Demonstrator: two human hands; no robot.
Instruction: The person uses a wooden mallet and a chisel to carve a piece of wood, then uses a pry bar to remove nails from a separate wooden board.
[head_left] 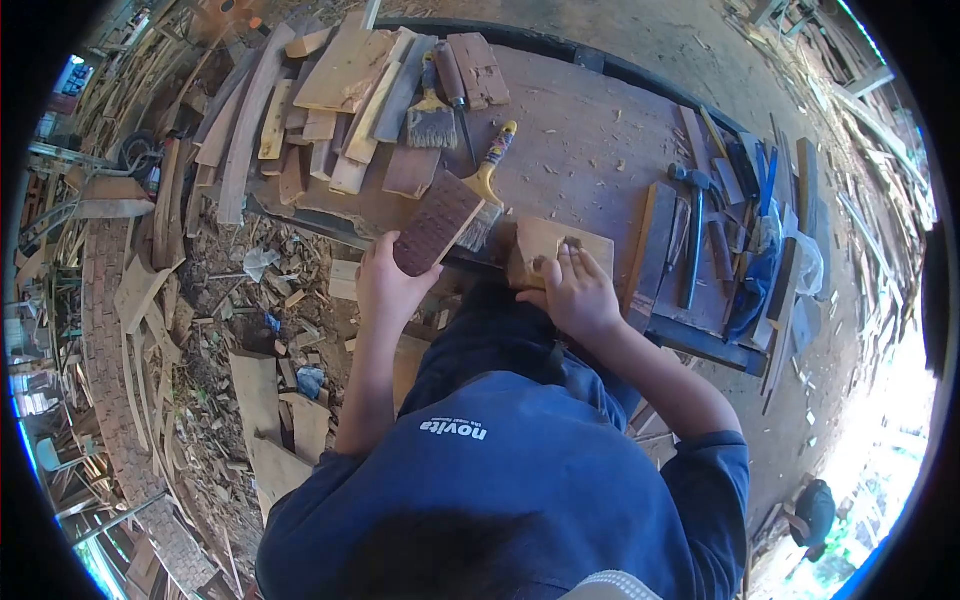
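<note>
Your left hand point(385, 285) is wrapped around the lower end of a dark, textured wooden block point(437, 222), fingers closed on it, and holds it tilted so that its upper end rises over the near edge of the table point(590, 130). Your right hand point(578, 290) lies flat, fingers together and pressed down, on a pale wooden board point(545, 240) that sits at the table's near edge just above your knees. Block and board are near each other but apart, with the bristles of a yellow-handled paintbrush point(485, 195) lying between them; the block's upper end seems to overlap the brush, though you cannot tell whether they touch. Farther back on the table lie a wider brush point(431, 122) with dark bristles, a chisel point(450, 80) with a wooden handle, and a heap of wood offcuts point(340, 90). To your right a hammer point(692, 230) rests beside more strips of wood. Wood scraps point(250, 300) litter the floor left of your legs.
</note>
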